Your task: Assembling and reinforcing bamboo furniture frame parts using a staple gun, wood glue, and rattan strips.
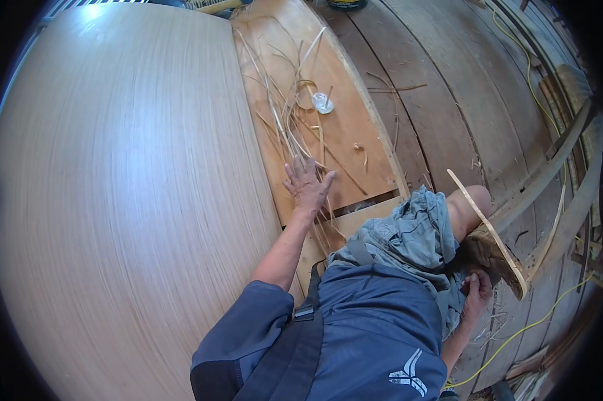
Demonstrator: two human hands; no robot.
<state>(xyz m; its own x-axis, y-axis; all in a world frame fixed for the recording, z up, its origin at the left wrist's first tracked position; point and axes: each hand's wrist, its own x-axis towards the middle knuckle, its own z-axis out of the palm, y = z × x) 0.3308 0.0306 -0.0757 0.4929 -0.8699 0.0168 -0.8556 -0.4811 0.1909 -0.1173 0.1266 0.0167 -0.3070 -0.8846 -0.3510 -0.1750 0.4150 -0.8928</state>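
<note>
Thin pale strips (289,127), which look like cane or split wood, lie in a loose tangle on a narrow orange-brown board (355,144). My left hand (306,186) is over the near end of the tangle, its fingers spread and appearing to touch the strips. Beside my hip, my right hand (478,287) is closed with its fingers curled. What it holds, if anything, I cannot make out. Close to it, a light-edged, slanting piece of wood (492,230) rises past my bent knee. A small clear plastic piece (323,103) rests right of the tangle.
A large wood-grain panel (134,200) fills the left side. Plank flooring (441,87) on the right carries scraps and shavings. A yellow cord (538,321) runs along the far right, near curved wooden pieces (568,160). Part of a dark can (347,4) shows at the top.
</note>
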